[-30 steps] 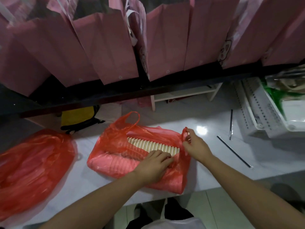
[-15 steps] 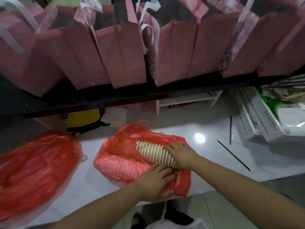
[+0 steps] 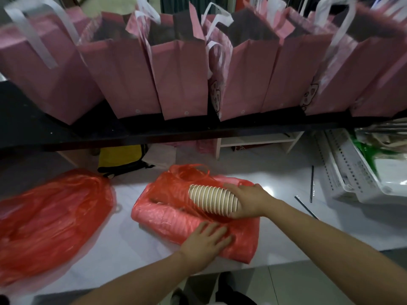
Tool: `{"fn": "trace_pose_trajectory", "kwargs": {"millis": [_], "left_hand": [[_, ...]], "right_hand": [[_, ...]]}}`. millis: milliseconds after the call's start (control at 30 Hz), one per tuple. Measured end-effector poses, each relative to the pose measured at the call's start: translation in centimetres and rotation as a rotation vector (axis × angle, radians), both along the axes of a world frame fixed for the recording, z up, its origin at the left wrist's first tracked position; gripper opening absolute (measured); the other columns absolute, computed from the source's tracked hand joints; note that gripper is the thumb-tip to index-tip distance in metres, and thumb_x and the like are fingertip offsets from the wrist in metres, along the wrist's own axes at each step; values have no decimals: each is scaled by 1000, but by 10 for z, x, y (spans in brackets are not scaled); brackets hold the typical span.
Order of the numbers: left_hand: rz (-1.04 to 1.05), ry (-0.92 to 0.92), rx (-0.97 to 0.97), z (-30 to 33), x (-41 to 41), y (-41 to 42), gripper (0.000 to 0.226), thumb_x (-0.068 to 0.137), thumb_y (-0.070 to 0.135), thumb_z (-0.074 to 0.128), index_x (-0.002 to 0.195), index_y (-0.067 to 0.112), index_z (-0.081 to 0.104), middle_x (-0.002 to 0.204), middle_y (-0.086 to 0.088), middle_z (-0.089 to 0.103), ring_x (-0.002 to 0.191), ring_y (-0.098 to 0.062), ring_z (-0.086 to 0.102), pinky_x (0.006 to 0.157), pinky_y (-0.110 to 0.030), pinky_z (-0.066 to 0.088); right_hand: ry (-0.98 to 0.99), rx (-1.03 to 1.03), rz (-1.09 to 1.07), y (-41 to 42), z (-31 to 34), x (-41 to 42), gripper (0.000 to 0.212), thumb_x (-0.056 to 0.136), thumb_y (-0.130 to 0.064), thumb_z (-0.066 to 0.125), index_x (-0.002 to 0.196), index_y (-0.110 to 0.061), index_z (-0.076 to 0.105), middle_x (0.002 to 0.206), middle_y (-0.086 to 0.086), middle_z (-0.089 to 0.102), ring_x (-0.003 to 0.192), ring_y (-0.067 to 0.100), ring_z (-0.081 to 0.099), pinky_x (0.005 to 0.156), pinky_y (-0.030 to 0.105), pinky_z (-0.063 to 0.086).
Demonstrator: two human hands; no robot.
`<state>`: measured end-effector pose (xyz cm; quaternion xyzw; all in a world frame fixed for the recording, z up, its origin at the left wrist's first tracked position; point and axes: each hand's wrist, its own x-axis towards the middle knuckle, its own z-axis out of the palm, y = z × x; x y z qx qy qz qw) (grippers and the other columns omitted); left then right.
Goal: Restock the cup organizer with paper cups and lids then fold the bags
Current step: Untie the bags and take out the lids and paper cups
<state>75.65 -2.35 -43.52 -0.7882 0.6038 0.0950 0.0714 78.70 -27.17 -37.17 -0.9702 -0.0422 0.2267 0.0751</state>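
Note:
A red plastic bag (image 3: 171, 219) lies on the white counter (image 3: 123, 245), stuffed with stacked cups. A nested stack of tan paper cups (image 3: 212, 199) sticks out of the bag's mouth, and my right hand (image 3: 246, 201) grips its near end. My left hand (image 3: 207, 243) presses flat on the bag's near side, fingers straight. A second red plastic bag (image 3: 48, 219) lies at the left of the counter. The cup organizer is not in view.
A row of pink paper bags (image 3: 182, 69) with white handles stands on a dark shelf (image 3: 154, 135) behind the counter. At the right sits a white perforated tray (image 3: 350, 175) with packets, and two dark straws (image 3: 311, 183) lie beside it.
My right hand let go of the bag's handle, took the cup stack and has drawn it part of the way out. My left hand slid nearer and flattened on the bag.

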Motion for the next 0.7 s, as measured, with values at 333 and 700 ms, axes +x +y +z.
{"fn": "trace_pose_trajectory", "kwargs": {"millis": [333,700], "left_hand": [[21,42,29,21,-2,-36,100,69,61,66,155,24,30,154,-3,43,127,-32,56,103,-48,49],[34,-21,36,-1,-4,-62,60,73,48,70,131,32,59,133,7,61,104,-26,63,81,-45,57]], "right_hand": [[123,89,-37,3,42,32,93,76,-70,69,154,-39,27,150,-3,49,131,25,52,101,37,45],[223,284,-156,-6,47,45,87,77,-66,69,151,-42,31,152,-9,42,132,21,48,104,36,45]]}}
